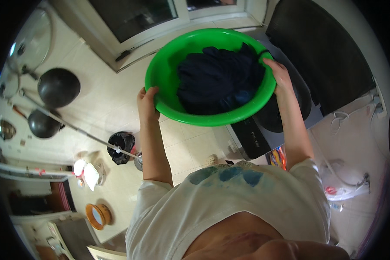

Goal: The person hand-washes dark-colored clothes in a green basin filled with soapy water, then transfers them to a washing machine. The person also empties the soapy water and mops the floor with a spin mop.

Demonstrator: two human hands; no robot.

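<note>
A large green plastic basin [169,112] is held out before me, over the floor and beside a washing machine. Dark navy cloth [217,78] lies bunched inside it, with one bit reaching up to the right rim. My left hand [148,103] grips the rim on the left, its thumb over the edge. On the right side my right hand [279,75] clasps the rim, thumb on top. The fingers beneath the basin are mostly hidden.
A washing machine [253,138] with a dark control panel and raised dark lid [321,55] stands at right. Left are a black-lined bin [121,146], a long pole [84,132], and woks [59,87] on the wall. A plastic bag [346,191] hangs lower right.
</note>
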